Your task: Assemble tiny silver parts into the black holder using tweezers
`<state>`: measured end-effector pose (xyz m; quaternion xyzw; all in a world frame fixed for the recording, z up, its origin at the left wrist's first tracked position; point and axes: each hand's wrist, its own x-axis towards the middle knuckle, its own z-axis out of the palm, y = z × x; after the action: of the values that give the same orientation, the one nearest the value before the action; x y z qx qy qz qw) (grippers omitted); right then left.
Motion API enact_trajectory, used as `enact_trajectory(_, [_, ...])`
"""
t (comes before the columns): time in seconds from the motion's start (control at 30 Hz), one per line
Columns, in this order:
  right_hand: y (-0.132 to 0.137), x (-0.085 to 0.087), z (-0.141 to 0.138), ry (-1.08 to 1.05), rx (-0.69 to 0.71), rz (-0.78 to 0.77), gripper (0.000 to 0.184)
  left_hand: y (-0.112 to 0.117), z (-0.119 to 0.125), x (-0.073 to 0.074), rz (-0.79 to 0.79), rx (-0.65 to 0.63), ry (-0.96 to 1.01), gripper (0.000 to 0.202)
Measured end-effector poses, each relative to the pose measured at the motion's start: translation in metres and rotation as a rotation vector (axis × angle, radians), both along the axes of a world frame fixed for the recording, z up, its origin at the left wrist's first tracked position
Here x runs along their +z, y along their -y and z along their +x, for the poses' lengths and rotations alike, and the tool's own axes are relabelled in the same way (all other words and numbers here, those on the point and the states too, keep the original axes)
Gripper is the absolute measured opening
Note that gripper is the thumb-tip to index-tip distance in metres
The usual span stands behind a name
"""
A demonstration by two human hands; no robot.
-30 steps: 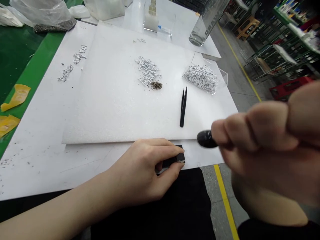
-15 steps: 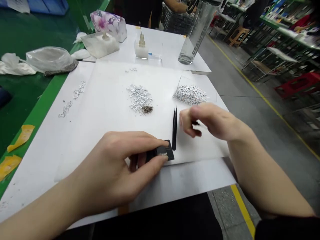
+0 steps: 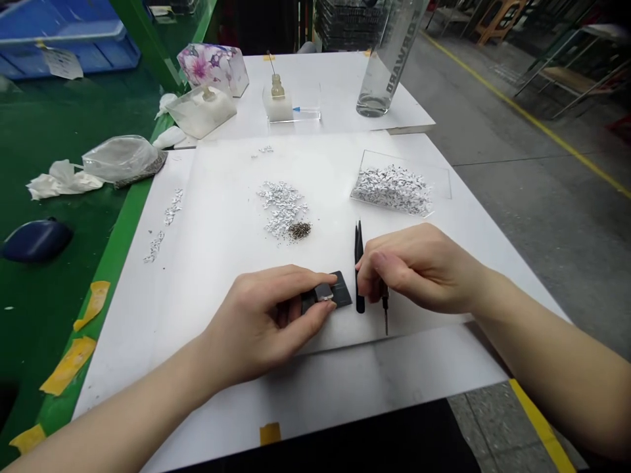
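My left hand point(image 3: 269, 318) pinches a small dark block with a shiny metal edge point(image 3: 324, 292) between thumb and fingers. The block sits at a flat black plate point(image 3: 342, 290) on the white work sheet. My right hand point(image 3: 417, 268) is closed around a small screwdriver point(image 3: 386, 318); its thin shaft points down toward the sheet's near edge, and the fingers hide its handle. Black tweezers point(image 3: 359, 276) lie just left of the right fingers, tips pointing away. Beyond the hands are a pile of small silvery-white parts point(image 3: 283, 205) and a heap of tiny brown pieces point(image 3: 300, 230).
A clear tray point(image 3: 392, 190) of silvery parts lies at the right. Further back stand a needle-topped bottle point(image 3: 277, 89), a clear drinking bottle point(image 3: 379, 79) and a flowered box point(image 3: 211, 69). Plastic bags point(image 3: 121, 157) rest on the left edge.
My right hand has come lower and nearer the tweezers, and the screwdriver's shaft now shows beneath it. My left hand keeps its pinch on the block. The camera view has shifted.
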<state>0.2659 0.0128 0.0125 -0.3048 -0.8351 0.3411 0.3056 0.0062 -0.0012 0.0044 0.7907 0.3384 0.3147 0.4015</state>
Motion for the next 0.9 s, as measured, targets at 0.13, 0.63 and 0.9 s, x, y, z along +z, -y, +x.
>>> enact_trajectory(0.13, [0.001, 0.000, -0.002, -0.049, -0.029, 0.005, 0.043, 0.001, -0.002, -0.005, 0.025, -0.023, 0.026, 0.026])
enact_trajectory(0.63, [0.008, -0.019, -0.032, -0.241, 0.002, 0.291, 0.008, -0.001, -0.003, 0.002, -0.047, -0.019, -0.070, 0.023])
enact_trajectory(0.9, [-0.018, -0.001, 0.000, -0.367, -0.356, 0.386, 0.010, 0.000, -0.005, 0.001, 0.027, 0.043, -0.153, 0.023])
